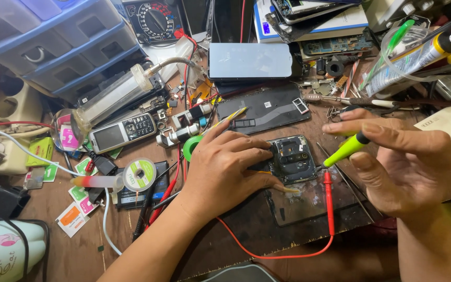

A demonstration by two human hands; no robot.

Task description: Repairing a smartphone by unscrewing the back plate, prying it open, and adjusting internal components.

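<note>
An opened dark phone (294, 159) lies with its insides showing near the middle of a cluttered wooden bench. My left hand (223, 169) rests flat on the phone's left part, fingers spread over it. My right hand (403, 167) grips a small screwdriver with a lime-green handle (346, 149) between thumb and fingers. Its tip points down-left at the phone's right edge. A red probe (328, 201) with its red lead lies just to the right of the phone.
A blue-framed drawer unit (63, 42) stands at the back left. A grey phone (250, 60), a black back cover (264, 109), an old keypad phone (122, 132), a solder-wick spool (139, 174), an analogue meter (155, 21) and several small parts crowd the bench.
</note>
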